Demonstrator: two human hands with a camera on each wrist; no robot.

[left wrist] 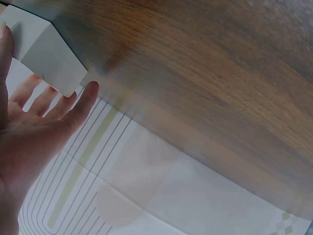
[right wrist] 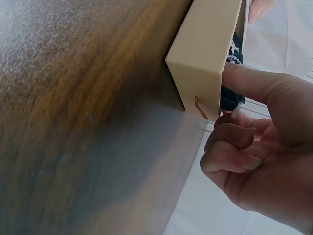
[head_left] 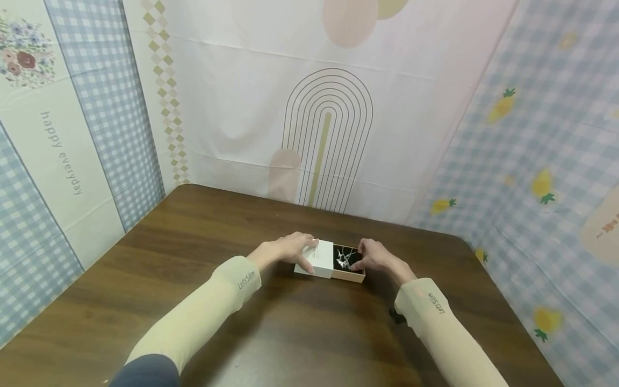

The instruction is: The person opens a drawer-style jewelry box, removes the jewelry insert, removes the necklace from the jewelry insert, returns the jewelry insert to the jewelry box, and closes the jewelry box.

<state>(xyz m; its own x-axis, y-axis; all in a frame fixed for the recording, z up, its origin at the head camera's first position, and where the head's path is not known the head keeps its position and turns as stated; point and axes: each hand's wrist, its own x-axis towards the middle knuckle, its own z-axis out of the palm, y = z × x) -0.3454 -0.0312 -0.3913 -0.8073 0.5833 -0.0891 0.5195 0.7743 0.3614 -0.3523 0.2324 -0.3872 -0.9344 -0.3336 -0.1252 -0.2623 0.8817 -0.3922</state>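
Observation:
A slide-out jewelry box lies on the table. Its white sleeve (head_left: 319, 256) sits between the thumb and fingers of my left hand (head_left: 293, 250), which grips it from the left end. From the sleeve's right side extends the tan drawer (right wrist: 203, 39), with a small ribbon pull on its end face. Inside it a silver necklace (head_left: 344, 259) rests on a black insert (right wrist: 232, 99). My right hand (head_left: 374, 255) is at the drawer's right end, thumb and index finger pinching the insert, which stands above the rim in the right wrist view. Its other fingers are curled.
The brown wooden table (head_left: 271, 333) has rounded far corners. Behind it hangs a patterned white cloth (head_left: 232, 97), with blue checked cloth (head_left: 541, 134) along the right side. A small dark object (head_left: 397, 315) shows beside the right sleeve cuff.

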